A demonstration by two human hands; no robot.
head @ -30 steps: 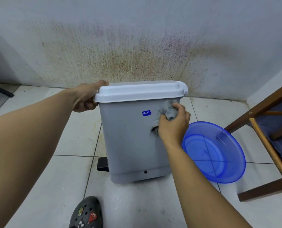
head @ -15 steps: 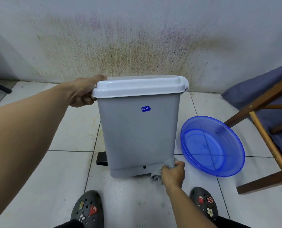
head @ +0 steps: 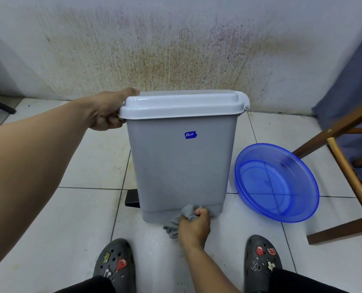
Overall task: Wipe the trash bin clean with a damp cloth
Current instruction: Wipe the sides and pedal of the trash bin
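Note:
A grey pedal trash bin (head: 180,166) with a white lid (head: 182,103) and a small blue sticker stands on the tiled floor in front of me. My left hand (head: 108,112) grips the lid's left edge. My right hand (head: 193,226) is closed around a grey cloth (head: 179,219), pressing it against the bottom edge of the bin's front face. Part of the cloth hangs down onto the floor.
A blue plastic basin (head: 276,182) holding water sits on the floor right of the bin. A wooden chair frame (head: 345,166) with blue fabric stands at the far right. The stained wall (head: 175,49) is close behind the bin. My two dark clogs (head: 115,261) are below.
My right hand has dragged the cloth from near the top right of the bin's front face to its bottom edge, then leftward along it. My left hand has stayed on the lid.

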